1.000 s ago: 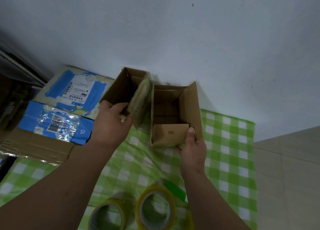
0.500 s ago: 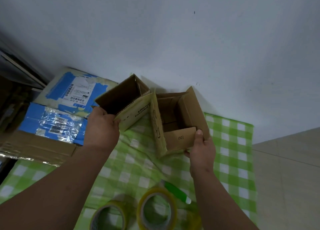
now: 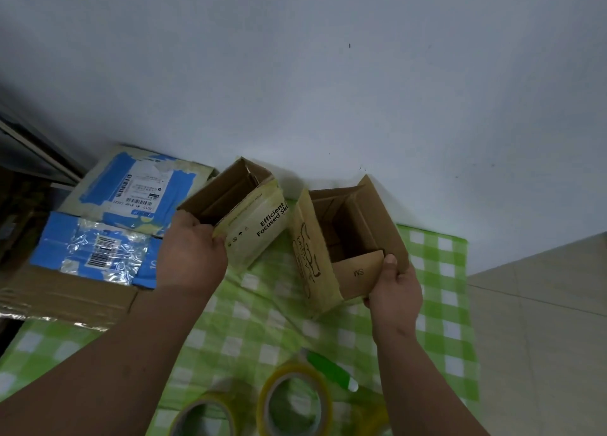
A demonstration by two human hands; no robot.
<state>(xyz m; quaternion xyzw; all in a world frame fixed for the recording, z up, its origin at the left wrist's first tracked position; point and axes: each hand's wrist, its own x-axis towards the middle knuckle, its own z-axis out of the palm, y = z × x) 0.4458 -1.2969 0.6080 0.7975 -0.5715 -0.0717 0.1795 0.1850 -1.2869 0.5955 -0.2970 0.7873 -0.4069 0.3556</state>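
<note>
head view: left hand (image 3: 190, 251) grips the small open cardboard box with pale printed side (image 3: 259, 228), right hand (image 3: 394, 291) pinches the brown open cardboard box (image 3: 312, 255) by a flap, over the green checked cloth (image 3: 262, 320) (boxes apart); neither looks sealed, yellow tape rolls (image 3: 294, 399) untouched.

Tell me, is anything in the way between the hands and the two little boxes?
No, nothing visible. The left hand grips the near corner of the printed box, and the right hand holds the brown box by its near flap. The tape rolls lie nearer the person.
</note>
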